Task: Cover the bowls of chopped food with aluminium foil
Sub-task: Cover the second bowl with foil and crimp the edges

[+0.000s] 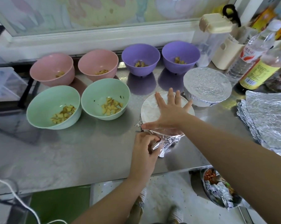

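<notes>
My right hand [170,110] lies flat, fingers spread, on the foil sheet [148,109] over a bowl near the middle of the steel counter. My left hand [144,147] pinches the crumpled foil edge [165,143] at the bowl's near side. Behind it to the right stands a bowl fully wrapped in foil [207,86]. Several uncovered bowls hold chopped food: two green [54,107] [105,99], two pink [52,70] [97,65] and two purple [140,59] [181,57].
A stack of cut foil sheets [268,118] lies at the right edge. Bottles [256,71], a clear jug [212,41] and containers crowd the back right corner. A clear box [5,83] sits at the left. Below the counter's front edge is a foil-lined dish [217,188].
</notes>
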Motion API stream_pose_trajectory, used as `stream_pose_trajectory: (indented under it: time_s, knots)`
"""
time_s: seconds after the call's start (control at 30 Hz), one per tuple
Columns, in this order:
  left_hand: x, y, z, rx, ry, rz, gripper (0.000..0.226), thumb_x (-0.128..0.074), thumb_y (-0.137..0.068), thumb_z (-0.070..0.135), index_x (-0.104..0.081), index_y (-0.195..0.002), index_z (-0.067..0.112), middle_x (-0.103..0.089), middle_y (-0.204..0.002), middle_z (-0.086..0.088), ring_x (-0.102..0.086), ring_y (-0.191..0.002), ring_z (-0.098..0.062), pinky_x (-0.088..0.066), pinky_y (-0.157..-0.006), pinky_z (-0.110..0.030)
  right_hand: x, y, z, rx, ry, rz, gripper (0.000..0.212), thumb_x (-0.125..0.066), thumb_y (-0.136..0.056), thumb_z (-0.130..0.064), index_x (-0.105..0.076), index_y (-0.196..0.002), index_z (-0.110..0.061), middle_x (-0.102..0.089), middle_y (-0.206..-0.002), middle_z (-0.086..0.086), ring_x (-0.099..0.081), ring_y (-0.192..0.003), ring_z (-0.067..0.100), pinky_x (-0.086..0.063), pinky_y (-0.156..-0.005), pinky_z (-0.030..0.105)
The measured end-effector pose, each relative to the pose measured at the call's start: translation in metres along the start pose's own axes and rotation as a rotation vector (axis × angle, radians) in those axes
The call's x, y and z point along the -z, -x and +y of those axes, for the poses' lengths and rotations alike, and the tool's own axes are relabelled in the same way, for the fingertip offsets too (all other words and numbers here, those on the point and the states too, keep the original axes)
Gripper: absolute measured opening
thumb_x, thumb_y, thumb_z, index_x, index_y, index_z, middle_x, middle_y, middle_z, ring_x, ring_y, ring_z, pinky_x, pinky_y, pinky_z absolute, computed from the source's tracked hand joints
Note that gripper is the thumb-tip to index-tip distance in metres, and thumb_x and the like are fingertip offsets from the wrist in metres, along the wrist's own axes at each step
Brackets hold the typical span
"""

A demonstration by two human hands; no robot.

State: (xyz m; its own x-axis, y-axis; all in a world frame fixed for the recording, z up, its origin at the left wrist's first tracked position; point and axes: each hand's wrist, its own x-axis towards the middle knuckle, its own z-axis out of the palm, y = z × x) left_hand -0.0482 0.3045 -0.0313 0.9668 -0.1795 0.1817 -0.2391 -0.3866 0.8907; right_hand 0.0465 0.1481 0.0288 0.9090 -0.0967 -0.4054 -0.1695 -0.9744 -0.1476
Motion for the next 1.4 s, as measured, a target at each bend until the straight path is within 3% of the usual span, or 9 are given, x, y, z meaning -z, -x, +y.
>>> stream_pose_trajectory:
  time_s: [0.2,0.37,0.47,0.67,0.9,1.0,1.17,1.3,1.4]
  knots:
    - [0.008,-0.014,-0.006,0.029,-0.072,-0.045,0.006,-0.079,-0.083,0.017,-0.075,-0.086,0.021,-0.061,-0.096,0.011,-0.061,-0.085,-0.004,-0.047,-0.073,-0.015,-0.002,0.0,-0.001,-0.004,0.004,0.011,0.154,-0.044,-0.035,-0.11,0.023,-0.156,-0.04,0.033,-0.163,0.014,0.029,-0.15,0.04,0.007,-0.108,0.081]
    - [0.016,-0.028,-0.005,0.272,0.151,-0.177,0.009,-0.078,-0.084,0.014,-0.076,-0.082,0.022,-0.075,-0.078,0.006,-0.07,-0.074,-0.01,-0.052,-0.072,-0.024,-0.001,0.0,-0.001,-0.007,0.01,0.001,0.153,-0.044,-0.037,-0.109,0.024,-0.155,-0.039,0.034,-0.163,0.014,0.03,-0.149,0.04,0.007,-0.109,0.081]
    - [0.021,-0.036,-0.006,0.363,0.258,-0.252,0.003,-0.076,-0.085,0.007,-0.075,-0.085,0.01,-0.073,-0.067,0.01,-0.064,-0.063,0.003,-0.044,-0.065,-0.011,-0.001,0.001,-0.002,-0.009,0.015,-0.006,0.153,-0.045,-0.039,-0.109,0.025,-0.155,-0.039,0.034,-0.163,0.014,0.03,-0.149,0.04,0.007,-0.109,0.081]
    - [0.03,-0.053,-0.014,0.453,0.324,-0.404,0.024,-0.074,-0.086,0.004,-0.071,-0.11,-0.001,-0.075,-0.099,-0.017,-0.07,-0.093,-0.023,-0.051,-0.094,-0.035,0.0,0.002,-0.003,-0.012,0.019,-0.019,0.153,-0.045,-0.038,-0.108,0.026,-0.155,-0.039,0.033,-0.163,0.014,0.031,-0.149,0.04,0.006,-0.109,0.081]
    - [0.028,-0.052,-0.009,0.658,0.269,-0.289,0.027,-0.079,-0.083,0.007,-0.058,-0.094,-0.006,-0.06,-0.067,-0.004,-0.064,-0.053,-0.013,-0.051,-0.055,-0.024,-0.001,0.002,-0.004,-0.019,0.028,-0.012,0.151,-0.047,-0.041,-0.108,0.026,-0.155,-0.039,0.032,-0.163,0.014,0.029,-0.15,0.04,0.006,-0.109,0.08]
    - [0.023,-0.042,0.001,0.872,0.479,-0.258,0.02,-0.073,-0.089,0.011,-0.054,-0.085,0.007,-0.072,-0.072,-0.003,-0.072,-0.064,-0.013,-0.056,-0.06,-0.02,-0.001,0.001,-0.004,-0.025,0.023,-0.014,0.153,-0.046,-0.038,-0.108,0.026,-0.155,-0.04,0.032,-0.164,0.013,0.029,-0.15,0.039,0.006,-0.109,0.08]
    - [0.007,-0.03,0.016,1.197,0.84,-0.182,0.033,-0.06,-0.098,0.027,-0.061,-0.114,-0.002,-0.072,-0.11,-0.015,-0.071,-0.097,-0.023,-0.06,-0.076,-0.034,0.0,0.001,-0.003,-0.023,0.003,-0.017,0.155,-0.047,-0.035,-0.109,0.025,-0.155,-0.041,0.032,-0.164,0.013,0.029,-0.15,0.039,0.005,-0.109,0.081]
    - [-0.006,-0.034,0.033,1.237,1.091,-0.136,0.04,-0.044,-0.106,0.03,-0.058,-0.125,-0.002,-0.06,-0.134,-0.018,-0.055,-0.129,-0.03,-0.049,-0.101,-0.039,-0.001,0.001,-0.003,-0.025,-0.005,-0.013,0.155,-0.046,-0.035,-0.109,0.026,-0.154,-0.041,0.031,-0.164,0.013,0.029,-0.15,0.039,0.006,-0.109,0.081]
    - [-0.013,-0.042,0.039,1.235,1.214,-0.069,0.036,-0.041,-0.108,0.022,-0.057,-0.128,-0.003,-0.059,-0.134,-0.019,-0.052,-0.131,-0.03,-0.039,-0.111,-0.043,-0.001,0.001,-0.003,-0.025,-0.005,-0.015,0.155,-0.046,-0.035,-0.109,0.026,-0.155,-0.041,0.031,-0.164,0.013,0.029,-0.15,0.039,0.006,-0.109,0.081]
